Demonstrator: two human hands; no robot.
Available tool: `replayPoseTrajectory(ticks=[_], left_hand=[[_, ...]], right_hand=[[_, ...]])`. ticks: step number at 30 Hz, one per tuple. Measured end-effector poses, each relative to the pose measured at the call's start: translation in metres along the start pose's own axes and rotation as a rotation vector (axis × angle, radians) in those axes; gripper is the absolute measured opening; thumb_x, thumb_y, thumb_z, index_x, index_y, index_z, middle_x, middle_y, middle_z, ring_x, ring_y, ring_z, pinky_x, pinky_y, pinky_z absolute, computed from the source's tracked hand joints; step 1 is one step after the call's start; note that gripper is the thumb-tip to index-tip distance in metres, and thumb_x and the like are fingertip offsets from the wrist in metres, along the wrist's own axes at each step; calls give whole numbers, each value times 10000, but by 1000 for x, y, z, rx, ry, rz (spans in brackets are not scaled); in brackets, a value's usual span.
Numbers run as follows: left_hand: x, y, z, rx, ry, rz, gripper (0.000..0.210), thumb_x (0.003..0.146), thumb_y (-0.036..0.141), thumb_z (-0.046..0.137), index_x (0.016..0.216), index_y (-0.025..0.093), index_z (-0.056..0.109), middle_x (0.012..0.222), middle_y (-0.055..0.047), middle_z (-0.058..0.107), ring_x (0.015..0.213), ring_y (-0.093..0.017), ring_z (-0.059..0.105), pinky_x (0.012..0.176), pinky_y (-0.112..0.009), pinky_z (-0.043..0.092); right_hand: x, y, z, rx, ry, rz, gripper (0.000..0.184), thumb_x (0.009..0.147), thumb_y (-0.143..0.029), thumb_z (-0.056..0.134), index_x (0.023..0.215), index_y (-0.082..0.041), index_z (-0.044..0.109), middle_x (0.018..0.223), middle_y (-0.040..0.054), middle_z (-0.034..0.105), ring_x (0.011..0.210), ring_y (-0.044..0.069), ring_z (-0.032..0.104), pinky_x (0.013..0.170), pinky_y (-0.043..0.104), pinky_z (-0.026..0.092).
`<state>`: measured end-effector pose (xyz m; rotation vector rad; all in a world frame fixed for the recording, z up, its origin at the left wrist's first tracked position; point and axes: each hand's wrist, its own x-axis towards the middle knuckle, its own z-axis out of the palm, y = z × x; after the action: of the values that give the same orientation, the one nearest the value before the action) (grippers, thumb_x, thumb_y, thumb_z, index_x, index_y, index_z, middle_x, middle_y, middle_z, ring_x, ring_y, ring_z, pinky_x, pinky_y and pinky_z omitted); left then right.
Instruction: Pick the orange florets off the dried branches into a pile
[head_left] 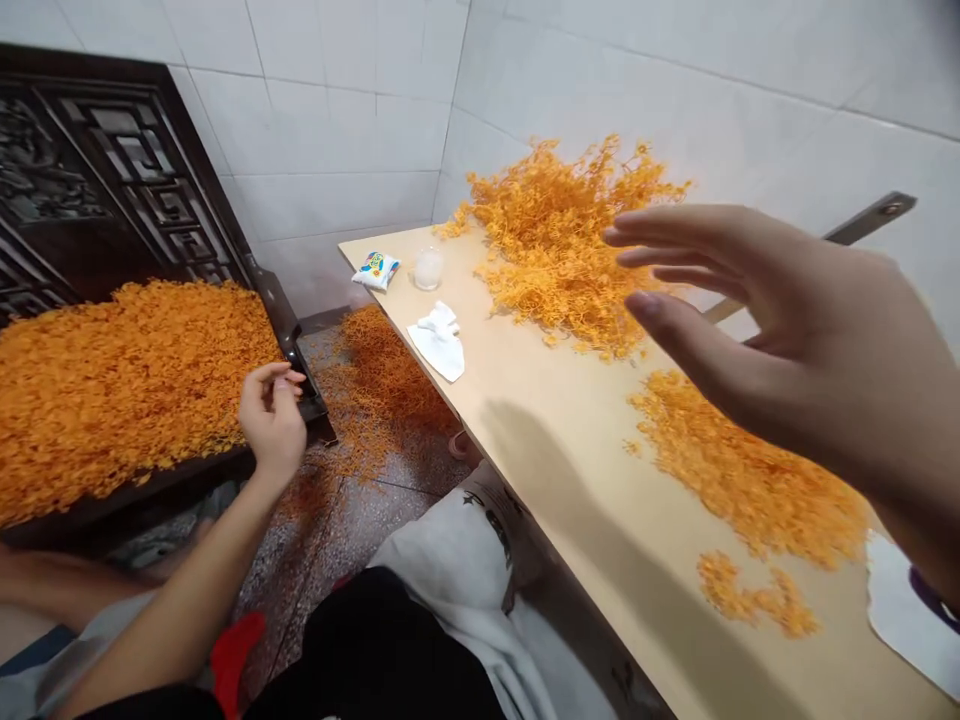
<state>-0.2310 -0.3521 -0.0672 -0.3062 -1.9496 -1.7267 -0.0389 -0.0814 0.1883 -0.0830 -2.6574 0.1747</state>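
Observation:
My right hand (795,320) is raised over the table, fingers stretched forward and thumb apart, with nothing in it. Just beyond its fingertips lies a tangled heap of orange branching plastic sprues (555,250). Under it, partly covered by the hand and wrist, small loose orange pieces (750,480) form a second pile. A little cluster of orange pieces (757,600) sits nearer the table's front edge. Off the table to the left, my left hand (274,420) has its fingers curled against the thumb. Whatever it may hold is too small to make out.
The pale table (540,430) carries a white packet (376,270), a clear cup (428,268) and crumpled tissue (439,340). Orange pieces cover a dark carved wooden seat (289,330). Sprues (390,375) litter the floor. A person's bare limb (67,590) shows at lower left.

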Motion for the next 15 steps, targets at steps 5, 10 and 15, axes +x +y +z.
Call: replayPoseTrajectory(ticks=[5,10,15], left_hand=[[-27,31,65,-40,-179,230,199,943,202,451,1073,175,600,999,-65,656,935,-171,626,865,-337,525],[-20,97,170,-71,-880,667,311,952,212,460,1227,204,606,1333,-98,586,1259,-231,514,1083,-417,427],[-1,134,313,335,-1045,635,637,906,276,566,1501,183,357,1616,-132,209,1494,-342,163,1200,-601,133]], right_hand=[[-2,92,18,-468,-187,341,322,933,-223,437,1152,-204,673,1082,107,735,952,280,694,785,387,522],[13,177,21,-770,-637,522,383,972,-286,402,1276,-169,603,1293,146,647,1115,332,638,770,392,497],[56,199,62,-649,-679,588,583,931,-447,532,1414,-132,448,1388,199,563,1244,325,561,901,382,482]])
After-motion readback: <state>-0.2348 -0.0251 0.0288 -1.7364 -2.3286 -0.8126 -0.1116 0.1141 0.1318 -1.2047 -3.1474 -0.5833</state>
